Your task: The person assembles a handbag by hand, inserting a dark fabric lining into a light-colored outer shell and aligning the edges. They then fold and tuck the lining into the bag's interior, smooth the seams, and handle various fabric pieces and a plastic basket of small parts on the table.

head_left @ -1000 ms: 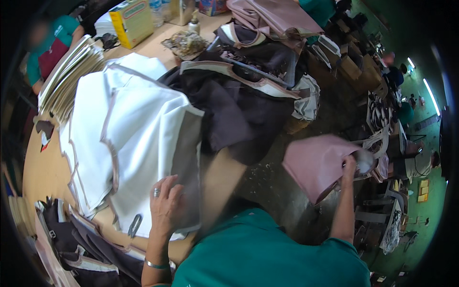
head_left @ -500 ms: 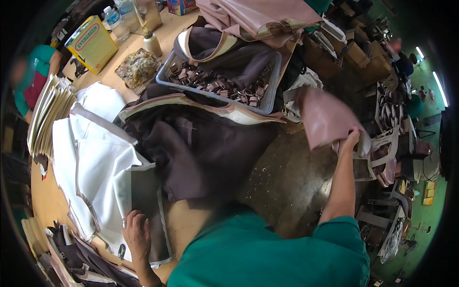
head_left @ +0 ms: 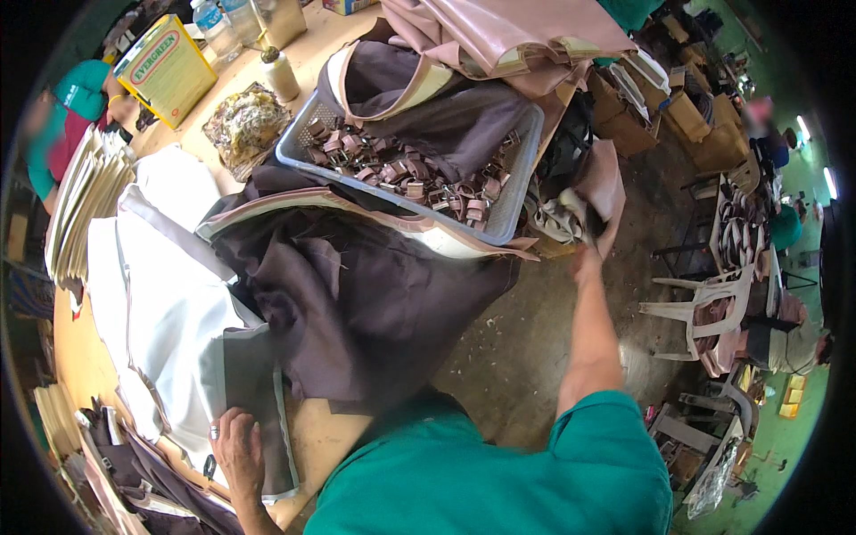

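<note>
Pink fabric (head_left: 599,183) was clenched in the right hand (head_left: 590,239) beside a grey basket (head_left: 513,192) of strap pieces (head_left: 401,174); the left hand (head_left: 234,443) lay flat, grip released, on the white panel (head_left: 169,357) on the bench (head_left: 76,357).

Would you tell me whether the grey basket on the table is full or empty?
Roughly half full: the basket holds a layer of small brown strap pieces, with dark fabric draped over its far side.
</note>
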A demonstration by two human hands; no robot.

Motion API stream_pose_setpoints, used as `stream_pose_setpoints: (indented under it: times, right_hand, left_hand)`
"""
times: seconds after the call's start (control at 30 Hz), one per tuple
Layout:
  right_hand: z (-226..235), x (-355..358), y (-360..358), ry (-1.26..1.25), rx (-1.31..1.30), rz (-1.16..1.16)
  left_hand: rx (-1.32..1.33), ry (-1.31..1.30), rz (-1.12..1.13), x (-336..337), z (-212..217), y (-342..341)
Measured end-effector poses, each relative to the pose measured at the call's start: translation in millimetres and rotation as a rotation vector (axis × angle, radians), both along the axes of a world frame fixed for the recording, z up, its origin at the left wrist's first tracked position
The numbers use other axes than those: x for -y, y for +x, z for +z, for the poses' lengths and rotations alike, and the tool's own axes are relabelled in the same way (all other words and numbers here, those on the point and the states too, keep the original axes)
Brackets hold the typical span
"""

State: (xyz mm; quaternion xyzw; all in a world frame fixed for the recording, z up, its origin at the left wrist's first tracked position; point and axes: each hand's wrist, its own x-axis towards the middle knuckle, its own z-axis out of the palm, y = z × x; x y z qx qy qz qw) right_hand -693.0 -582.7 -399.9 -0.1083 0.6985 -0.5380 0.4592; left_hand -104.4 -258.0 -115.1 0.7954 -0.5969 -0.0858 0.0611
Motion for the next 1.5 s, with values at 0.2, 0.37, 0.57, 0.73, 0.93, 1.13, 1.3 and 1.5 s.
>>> stream_pose_setpoints:
  times: [0.2,0.37,0.57,0.73,0.93,1.13,1.3,1.5]
  right_hand:
    - [17.3,-71.2,81.5,0.103,0.054,0.094]
    - [84.9,-38.6,125.7,-0.320,-0.141,0.197]
    - [233.8,-31.9,243.7,-0.809,-0.581,0.559]
    - [282.2,-81.0,341.7,-1.192,-0.977,0.934]
    - [281.3,-154.7,439.6,-1.323,-0.949,1.206]
    - [284.9,-221.5,507.1,-1.387,-0.923,1.411]
    - [282.3,-250.2,540.2,-1.402,-1.001,1.467]
    - [300.2,-236.0,559.1,-1.418,-1.098,1.455]
  left_hand:
    - [-0.040,-0.062,0.019,-9.1,-4.8,4.7]
    - [-0.097,-0.224,-0.050,-22.7,-8.8,24.0]
    - [0.252,-0.426,0.298,-88.1,12.2,91.6]
    - [0.461,-0.484,0.809,-206.7,7.9,191.6]
    - [0.834,0.036,1.245,-321.4,37.0,260.3]
    - [0.618,-0.014,1.167,-420.5,70.3,295.1]
    - [0.721,0.100,1.002,-459.1,56.2,350.1]
    - [0.666,0.200,0.916,-531.3,42.8,396.0]
